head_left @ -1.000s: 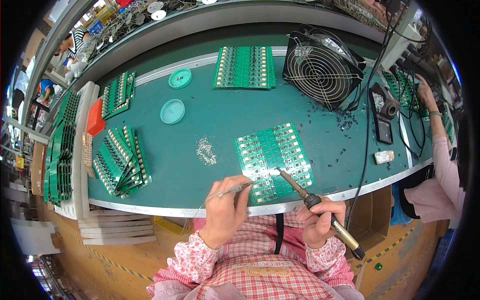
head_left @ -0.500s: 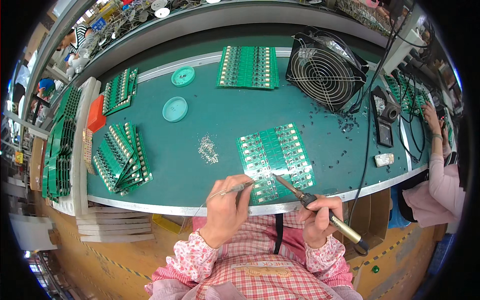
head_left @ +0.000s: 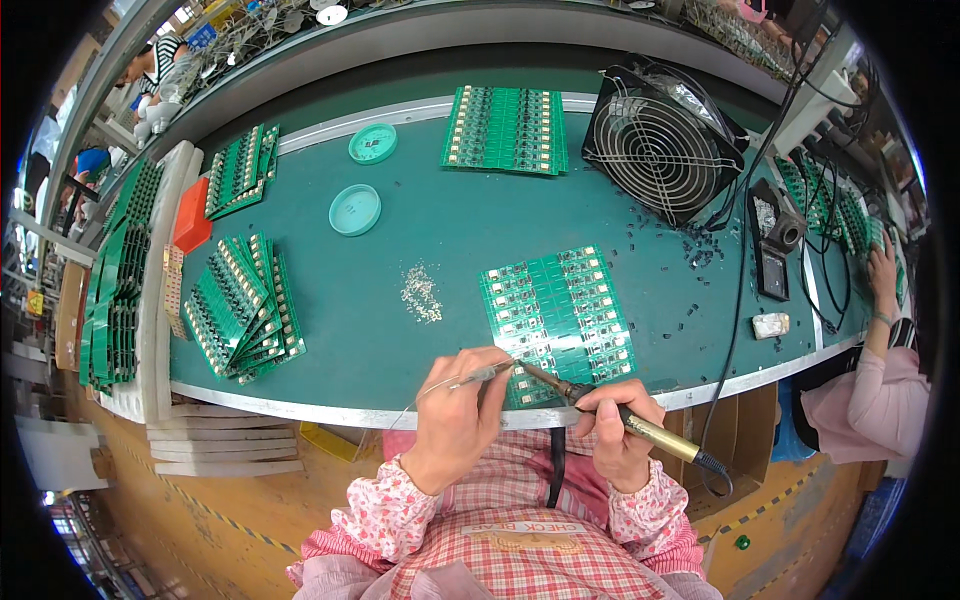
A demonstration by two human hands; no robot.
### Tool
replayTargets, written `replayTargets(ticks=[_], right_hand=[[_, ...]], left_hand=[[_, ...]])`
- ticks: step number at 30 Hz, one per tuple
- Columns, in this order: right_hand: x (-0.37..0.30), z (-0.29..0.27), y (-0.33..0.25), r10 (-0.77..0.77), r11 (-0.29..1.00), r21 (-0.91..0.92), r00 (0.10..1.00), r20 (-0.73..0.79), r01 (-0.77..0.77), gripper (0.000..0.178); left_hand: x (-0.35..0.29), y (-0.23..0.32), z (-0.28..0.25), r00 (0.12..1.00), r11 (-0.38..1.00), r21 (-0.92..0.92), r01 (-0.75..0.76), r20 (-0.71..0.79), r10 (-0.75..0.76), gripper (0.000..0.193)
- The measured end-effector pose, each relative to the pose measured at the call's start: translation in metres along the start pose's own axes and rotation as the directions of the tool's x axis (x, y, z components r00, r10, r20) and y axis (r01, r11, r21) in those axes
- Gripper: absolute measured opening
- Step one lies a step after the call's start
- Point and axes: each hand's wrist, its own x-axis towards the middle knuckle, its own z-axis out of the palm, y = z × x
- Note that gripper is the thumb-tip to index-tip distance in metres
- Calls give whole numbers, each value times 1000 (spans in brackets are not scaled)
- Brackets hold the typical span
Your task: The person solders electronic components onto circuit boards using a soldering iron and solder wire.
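A green circuit board panel (head_left: 557,318) with rows of small parts lies flat near the table's front edge. At its near left corner, my left hand (head_left: 455,415) is closed on slim metal tweezers (head_left: 482,374). A thin wire (head_left: 404,412) trails out of that hand on the left; whether it is solder I cannot tell. My right hand (head_left: 622,430) grips a soldering iron (head_left: 660,436) with a gold and black handle. The iron's tip is at the tips of the tweezers, over the board's near left part; actual contact is too small to make out.
Small pale parts (head_left: 421,293) lie heaped left of the board. Beyond are two teal round dishes (head_left: 355,210), stacked boards (head_left: 504,130) and a black fan (head_left: 655,150). Fanned boards (head_left: 240,310) lie left. An iron stand (head_left: 772,240) and cables are right, near a co-worker's hand (head_left: 882,272).
The soldering iron's tip has moved left and nearer, from the board's middle to the tips of the tweezers. My left hand has barely moved. The co-worker's hand at right has shifted slightly.
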Motion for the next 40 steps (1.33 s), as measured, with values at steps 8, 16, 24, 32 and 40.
replayTargets(ticks=[8,16,24,32,40], right_hand=[[1,-2,0,-92,992,-77,995,41,95,12],[4,-1,0,-193,977,-79,978,76,199,8],[-6,-6,2,-123,991,-46,992,-20,122,12],[-11,-15,2,-65,997,-40,995,-77,62,19],[-5,-8,-1,-67,998,1,997,36,67,15]], left_hand=[[0,-2,1,1000,1000,-5,-20,-12,20,20],[0,-1,1,999,1000,-2,-31,-15,31,20],[1,0,1,999,1000,-5,-30,-21,30,19],[0,0,1,999,1000,0,-28,-19,28,18],[0,1,0,1000,1000,4,-16,-5,16,18]])
